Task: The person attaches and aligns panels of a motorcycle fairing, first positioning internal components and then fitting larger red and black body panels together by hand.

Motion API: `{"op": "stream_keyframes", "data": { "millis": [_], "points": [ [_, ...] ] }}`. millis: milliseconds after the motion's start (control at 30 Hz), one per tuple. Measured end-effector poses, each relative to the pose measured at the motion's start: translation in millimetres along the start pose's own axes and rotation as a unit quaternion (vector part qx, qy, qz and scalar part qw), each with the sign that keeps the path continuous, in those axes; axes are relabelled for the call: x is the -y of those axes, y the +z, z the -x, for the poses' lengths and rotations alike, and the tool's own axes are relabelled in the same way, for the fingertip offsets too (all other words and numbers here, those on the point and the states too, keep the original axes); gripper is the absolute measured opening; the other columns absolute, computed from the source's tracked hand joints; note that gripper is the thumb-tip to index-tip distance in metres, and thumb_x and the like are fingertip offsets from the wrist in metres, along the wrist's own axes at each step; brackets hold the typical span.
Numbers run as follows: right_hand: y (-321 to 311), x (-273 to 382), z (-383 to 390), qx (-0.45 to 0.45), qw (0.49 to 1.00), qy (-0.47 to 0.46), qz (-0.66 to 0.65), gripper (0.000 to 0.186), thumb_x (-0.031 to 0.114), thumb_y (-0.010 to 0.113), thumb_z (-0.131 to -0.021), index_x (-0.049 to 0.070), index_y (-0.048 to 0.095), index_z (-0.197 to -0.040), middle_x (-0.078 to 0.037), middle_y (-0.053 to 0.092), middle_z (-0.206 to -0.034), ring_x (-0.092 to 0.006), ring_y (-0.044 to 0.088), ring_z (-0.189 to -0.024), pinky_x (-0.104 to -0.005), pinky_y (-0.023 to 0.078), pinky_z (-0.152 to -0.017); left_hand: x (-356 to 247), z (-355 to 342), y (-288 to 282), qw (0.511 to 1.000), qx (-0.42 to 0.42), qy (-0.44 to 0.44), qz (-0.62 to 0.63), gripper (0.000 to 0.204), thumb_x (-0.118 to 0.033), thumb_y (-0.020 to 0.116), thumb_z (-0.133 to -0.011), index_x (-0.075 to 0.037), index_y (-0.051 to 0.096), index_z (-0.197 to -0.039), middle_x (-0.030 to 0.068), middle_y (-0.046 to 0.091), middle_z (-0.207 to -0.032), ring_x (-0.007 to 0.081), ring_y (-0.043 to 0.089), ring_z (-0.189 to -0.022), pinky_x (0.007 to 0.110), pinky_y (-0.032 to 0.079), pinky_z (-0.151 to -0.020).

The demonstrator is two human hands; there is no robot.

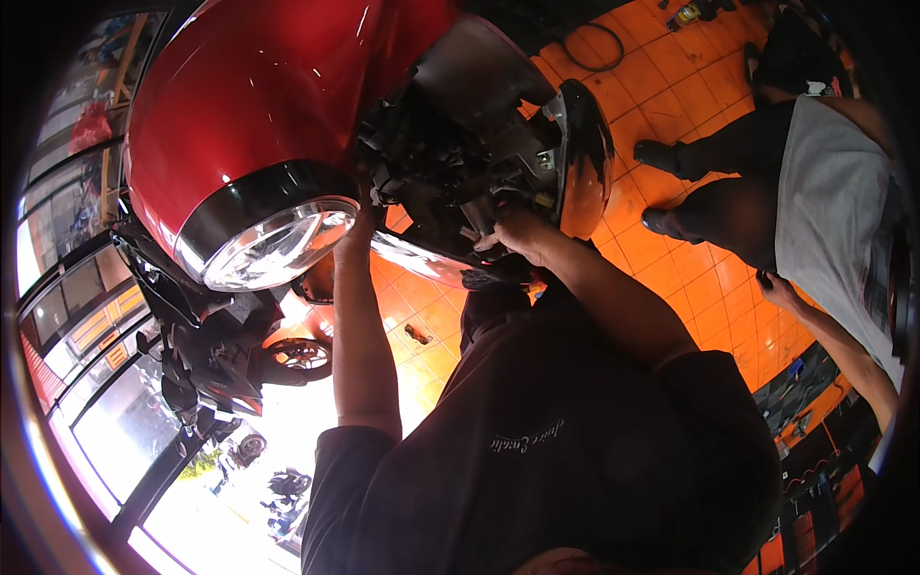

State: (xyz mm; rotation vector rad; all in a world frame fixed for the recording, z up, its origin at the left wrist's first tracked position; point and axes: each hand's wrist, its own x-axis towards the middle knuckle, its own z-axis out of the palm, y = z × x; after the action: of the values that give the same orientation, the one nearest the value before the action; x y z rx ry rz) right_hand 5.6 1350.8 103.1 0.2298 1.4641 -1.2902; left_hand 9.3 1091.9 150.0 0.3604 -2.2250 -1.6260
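A red scooter front panel [240, 96] with a round headlamp [268, 244] in a black surround fills the upper left of the view. Beside it is an open black housing [479, 134] of brackets and dark internal parts, with a glossy curved rim. My left hand [362, 216] reaches up along the headlamp's right edge, its fingers mostly hidden behind it. My right hand [513, 230] is at the lower part of the housing, fingers curled round something small there that I cannot make out.
Another person in a grey shirt [834, 240] stands at the right on the orange tiled floor [632, 249], a hand hanging low. A dark motorcycle [216, 355] is at the left, by glass panels [96, 383]. A black hose loop [594, 48] lies at the top.
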Motion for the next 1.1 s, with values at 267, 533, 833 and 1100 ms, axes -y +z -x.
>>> {"op": "stream_keyframes", "data": {
  "millis": [267, 533, 833, 1100],
  "points": [
    [1.6, 9.5, 3.3, -0.004, 0.999, 0.0, 0.041, 0.043, -0.003, 0.075, -0.069, -0.001, 0.056, -0.107, -0.015, 0.064, -0.096, -0.0214, 0.063, -0.081, -0.0343, 0.052, -0.064, -6.1, 0.8, 4.0, 0.999, -0.003, -0.033, 0.014, 0.017, -0.012, 0.061, -0.087, 0.0, 0.066, -0.099, 0.0086, 0.064, -0.094, 0.0185, 0.057, -0.088, 0.033, 0.043, -0.085],
    [6.6, -0.5, 0.4, 0.011, 0.989, 0.055, -0.136, 0.035, 0.0, 0.075, -0.068, -0.002, 0.061, -0.1, -0.014, 0.065, -0.089, -0.0207, 0.062, -0.073, -0.0333, 0.049, -0.058, -15.9, -0.5, 7.7, 0.999, 0.018, 0.022, -0.027, 0.016, -0.008, 0.056, -0.087, -0.001, 0.065, -0.098, 0.0084, 0.063, -0.095, 0.0188, 0.056, -0.089, 0.032, 0.042, -0.085],
    [9.3, 7.5, -0.3, -0.003, 0.999, 0.005, 0.036, 0.037, 0.002, 0.074, -0.064, -0.002, 0.061, -0.098, -0.013, 0.063, -0.088, -0.0219, 0.06, -0.08, -0.0348, 0.047, -0.065, -10.8, -2.7, 2.1, 0.996, 0.036, 0.034, -0.071, 0.017, -0.008, 0.055, -0.087, 0.0, 0.066, -0.097, 0.0088, 0.064, -0.094, 0.0186, 0.057, -0.088, 0.032, 0.043, -0.084],
    [3.0, -11.2, 1.5, 0.016, 0.999, -0.043, -0.026, 0.045, 0.006, 0.073, -0.07, 0.007, 0.061, -0.113, -0.001, 0.066, -0.097, -0.0138, 0.058, -0.093, -0.031, 0.044, -0.067, -12.5, 4.3, 5.2, 0.999, 0.006, -0.028, -0.013, 0.023, -0.017, 0.057, -0.089, 0.0, 0.067, -0.099, 0.01, 0.066, -0.094, 0.0199, 0.057, -0.089, 0.034, 0.043, -0.084]
  ]
}}
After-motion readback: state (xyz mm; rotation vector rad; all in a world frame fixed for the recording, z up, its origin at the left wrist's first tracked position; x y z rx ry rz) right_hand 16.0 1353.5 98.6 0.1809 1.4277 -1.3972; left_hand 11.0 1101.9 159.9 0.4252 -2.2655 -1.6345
